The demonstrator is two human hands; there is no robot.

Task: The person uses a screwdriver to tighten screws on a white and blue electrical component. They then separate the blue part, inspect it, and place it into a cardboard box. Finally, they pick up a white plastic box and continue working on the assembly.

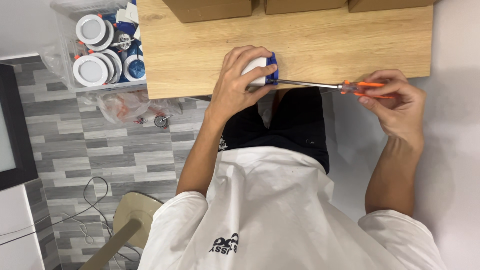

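Head view: your left hand (239,82) clamps the white-and-blue fitting (261,70) at the wooden table (320,45) edge; your right hand (395,102) pinches the orange screwdriver (327,86). A long, level shaft may slip, jabbing your fingers.

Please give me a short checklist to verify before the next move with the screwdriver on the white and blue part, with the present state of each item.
1. Left hand grips the white and blue part on the wooden table: ok.
2. Right hand holds the orange handle of the screwdriver: ok.
3. Screwdriver tip reaches the blue side of the part: ok.
4. Tip seated in a screw head: cannot tell, fingers hide it.
5. Part rests near the table edge, not overhanging: ok.
6. Left fingers away from the tip: not ok, they lie right beside it.
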